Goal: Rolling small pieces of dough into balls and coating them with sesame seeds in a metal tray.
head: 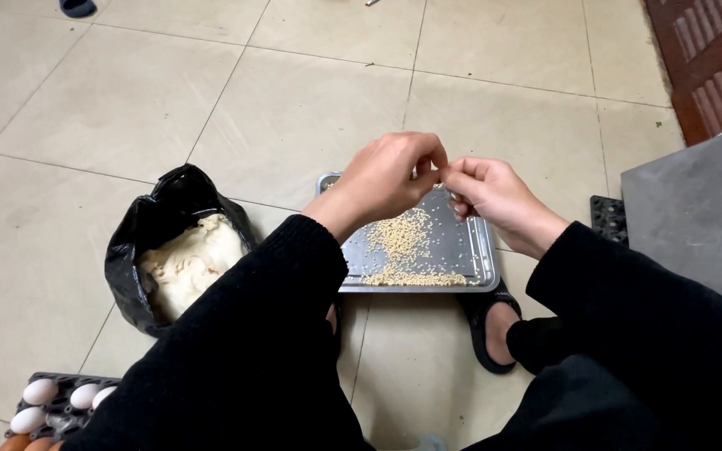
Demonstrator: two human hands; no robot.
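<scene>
Both hands meet above a metal tray (485, 250) that lies on the tiled floor (294, 117). The left hand (390, 177) and the right hand (490, 194) pinch their fingertips together on something tiny between them, too small to make out; each hand is narrow, thumb against forefinger. Directly below the hands, a loose heap of small pale grains (403, 246) spreads over the tray, thickest along the near rim. Such grains look light, dry and hard, likely to roll and scatter, so they are best taken one at a time in a fingertip pinch, or moved by lifting the stiff tray at its rims. Left of the left hand, well apart, a black plastic bag (152, 225) stands open with a pale, soft-looking mass (194, 263) inside. Nearer the person on that side sits a dark egg tray (60, 405) with eggs.
</scene>
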